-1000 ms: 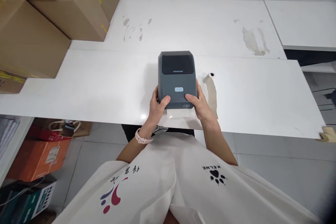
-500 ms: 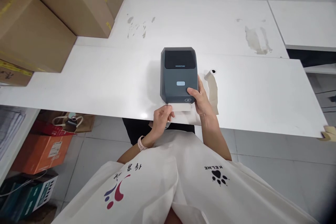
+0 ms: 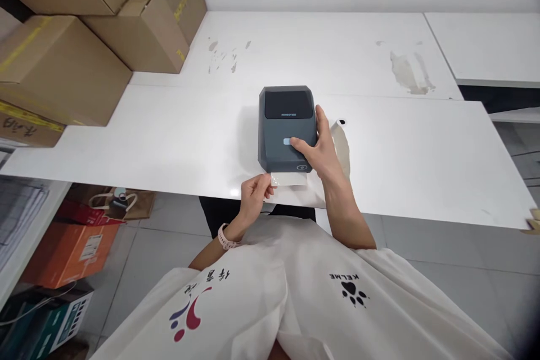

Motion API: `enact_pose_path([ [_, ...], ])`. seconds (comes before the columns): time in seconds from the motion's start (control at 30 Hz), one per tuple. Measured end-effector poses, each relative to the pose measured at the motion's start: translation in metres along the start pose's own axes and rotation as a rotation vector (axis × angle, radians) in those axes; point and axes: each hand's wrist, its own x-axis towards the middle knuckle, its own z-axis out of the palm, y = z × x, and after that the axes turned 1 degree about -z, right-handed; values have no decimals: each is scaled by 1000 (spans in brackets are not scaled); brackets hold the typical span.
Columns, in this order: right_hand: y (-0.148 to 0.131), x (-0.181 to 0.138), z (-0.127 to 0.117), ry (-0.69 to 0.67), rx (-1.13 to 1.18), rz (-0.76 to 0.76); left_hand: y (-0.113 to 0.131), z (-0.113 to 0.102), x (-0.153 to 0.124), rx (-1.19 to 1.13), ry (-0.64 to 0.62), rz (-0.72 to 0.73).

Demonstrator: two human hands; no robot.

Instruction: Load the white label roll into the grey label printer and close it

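Note:
On the white table stands a dark grey label printer [image 3: 274, 149] with a dark window and a pale oval button [image 3: 287, 141]. My right hand [image 3: 323, 152] holds the printer's right side, its thumb on the button and its index finger stretched along the edge. A strip of white label paper [image 3: 291, 179] sticks out of the printer's front. By the strip's left end is my left hand [image 3: 254, 196], its fingers curled closed; whether they pinch the paper I cannot tell. Right of the printer lies a small paper roll [image 3: 340, 124] with a loose beige tail [image 3: 342, 152].
Several cardboard boxes [image 3: 80, 67] are stacked on the table at the left. Below the table's left end are an orange box [image 3: 76, 247] and a paper bag [image 3: 141, 202]. The table's front edge runs close to my body. Peeled patches [image 3: 407, 70] mark the tabletop.
My right thumb has moved left onto the button, and its index finger has straightened. My left hand has shifted slightly left, off the label strip's corner. The view has tilted up a little.

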Motion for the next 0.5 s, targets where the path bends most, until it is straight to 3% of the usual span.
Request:
enact_pose_path([
  [0.1,-1,10,1,13,-73,-29,6,-7,6,6,210,128],
  [0.17,1,13,0,2,-84,-52,11,-8,12,41,272,178],
  [0.4,9,-16,-9,-11,14,-29,19,3,23,68,53,58],
  [0.5,18,-33,-12,8,47,-19,16,5,23,61,26,66],
])
